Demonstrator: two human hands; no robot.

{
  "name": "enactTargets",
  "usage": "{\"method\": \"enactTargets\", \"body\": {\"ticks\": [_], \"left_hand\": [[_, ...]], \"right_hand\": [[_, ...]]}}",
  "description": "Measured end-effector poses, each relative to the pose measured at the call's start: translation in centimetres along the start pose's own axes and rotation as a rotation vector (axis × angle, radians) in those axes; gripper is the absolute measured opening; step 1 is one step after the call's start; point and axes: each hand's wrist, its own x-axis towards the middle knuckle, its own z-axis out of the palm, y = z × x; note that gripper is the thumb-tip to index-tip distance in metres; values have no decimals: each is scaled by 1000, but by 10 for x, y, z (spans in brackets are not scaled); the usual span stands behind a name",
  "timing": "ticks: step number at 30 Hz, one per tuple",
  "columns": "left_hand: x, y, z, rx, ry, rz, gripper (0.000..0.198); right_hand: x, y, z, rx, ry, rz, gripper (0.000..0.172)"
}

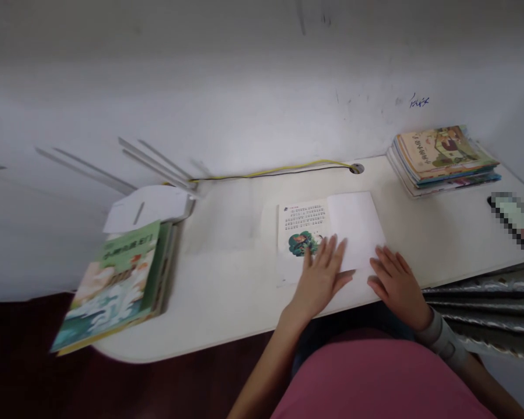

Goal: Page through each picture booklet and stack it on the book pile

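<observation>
- Your right hand, fingers loosely spread, is by the open book's near right corner; whether it touches, you can't tell.
- Your left hand lies flat, fingers spread, over its lower pages.
- The open book lies near the bench's front edge.
- A book stack overhangs the left end.
- Behind it sits a white router.
- Another pile stands toward the far right corner.

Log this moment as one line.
left hand: across open book | right hand: at blank page's edge | green-covered book: far left | book stack: far right
</observation>
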Motion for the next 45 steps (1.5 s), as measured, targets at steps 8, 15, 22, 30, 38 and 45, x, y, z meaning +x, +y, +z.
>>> {"method": "enactTargets", "body": {"ticks": [8,15,22,30,38,45], "left_hand": [[-37,-53,6,-81,162,-470,68],[-49,-63,11,-208,219,-460,70],[-48,-63,16,-153,220,-454,71],[-47,-63,20,-132,246,-487,78],[-44,-61,18,-86,219,-475,80],[-42,-59,22,-42,258,-500,80]], "right_hand": [[32,-24,-3,48,-42,-174,53],[38,-34,6,7,-60,-138,65],[36,-37,3,-24,-65,-98,66],[34,-33,2,-13,-75,-77,60],[35,-33,1,-17,-71,-73,60],[32,-34,2,-26,-58,-52,59]]}}
